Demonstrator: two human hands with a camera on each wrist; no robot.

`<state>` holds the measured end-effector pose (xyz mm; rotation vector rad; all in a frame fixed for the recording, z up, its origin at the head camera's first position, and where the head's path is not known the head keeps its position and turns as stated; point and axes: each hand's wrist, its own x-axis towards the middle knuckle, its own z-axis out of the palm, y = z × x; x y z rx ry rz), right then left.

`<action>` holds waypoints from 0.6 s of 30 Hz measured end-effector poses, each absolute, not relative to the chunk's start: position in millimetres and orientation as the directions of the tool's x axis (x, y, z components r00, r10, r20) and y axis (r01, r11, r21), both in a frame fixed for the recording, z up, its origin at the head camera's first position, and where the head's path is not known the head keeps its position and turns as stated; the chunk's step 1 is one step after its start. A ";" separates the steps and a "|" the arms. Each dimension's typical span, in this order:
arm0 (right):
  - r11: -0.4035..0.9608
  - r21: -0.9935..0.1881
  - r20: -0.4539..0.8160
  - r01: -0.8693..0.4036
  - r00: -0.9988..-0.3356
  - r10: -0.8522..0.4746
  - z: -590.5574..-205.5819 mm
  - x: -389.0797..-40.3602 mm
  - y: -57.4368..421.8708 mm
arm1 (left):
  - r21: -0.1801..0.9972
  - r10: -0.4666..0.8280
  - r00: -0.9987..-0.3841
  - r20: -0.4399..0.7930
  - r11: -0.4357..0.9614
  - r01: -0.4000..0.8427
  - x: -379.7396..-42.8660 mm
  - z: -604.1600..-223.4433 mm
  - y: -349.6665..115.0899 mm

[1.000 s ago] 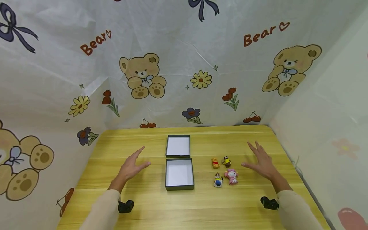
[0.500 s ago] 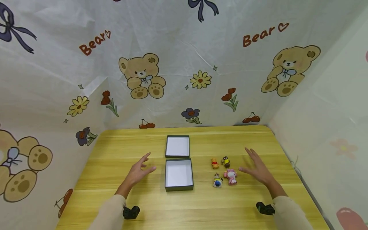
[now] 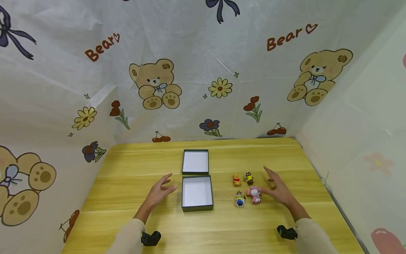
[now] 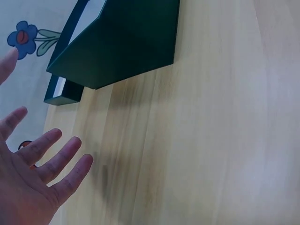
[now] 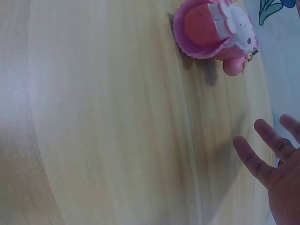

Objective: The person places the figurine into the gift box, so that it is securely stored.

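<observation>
Two shallow dark green box halves with white insides lie on the wooden table: the nearer box half (image 3: 197, 192) and, just behind it, the farther box half (image 3: 195, 162). My left hand (image 3: 158, 192) hovers left of the nearer half with fingers spread, holding nothing; the left wrist view shows the box's green outer side (image 4: 126, 42) beyond the fingers. Four small figurines stand right of the box: a pink-hooded figurine (image 3: 254, 195), a bear in a red shirt (image 3: 237, 180), a yellow-and-black figurine (image 3: 249, 178) and a blue-and-white figurine (image 3: 240, 199). My right hand (image 3: 280, 190), fingers extended, is beside the pink one.
A white cloth printed with bears and flowers (image 3: 219, 88) hangs behind and left of the table (image 3: 203, 233). A pale wall (image 3: 358, 141) borders the right edge, where a cable (image 3: 328, 185) runs. Black wrist cameras sit at both cuffs.
Both hands have moved inward: the left toward the box, the right leftward to the pink-hooded figurine. The box halves and figurines have stayed in place.
</observation>
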<state>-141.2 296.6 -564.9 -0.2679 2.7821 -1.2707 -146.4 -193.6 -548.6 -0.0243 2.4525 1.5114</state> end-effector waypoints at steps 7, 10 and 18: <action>0.609 -0.783 -0.003 -0.129 -0.977 -0.212 -566.6 -137.5 294.3 | 0.885 0.103 -0.959 -0.263 0.421 -0.197 -142.8 -554.4 -183.2; 0.602 -0.788 -0.007 -0.126 -0.977 -0.214 -568.5 -136.4 292.8 | 0.896 0.107 -0.959 -0.262 0.396 -0.200 -141.7 -556.3 -179.3; 0.600 -0.794 -0.037 -0.092 -0.979 -0.200 -569.9 -133.4 286.5 | 0.928 0.138 -0.954 -0.267 0.303 -0.216 -140.1 -560.8 -169.4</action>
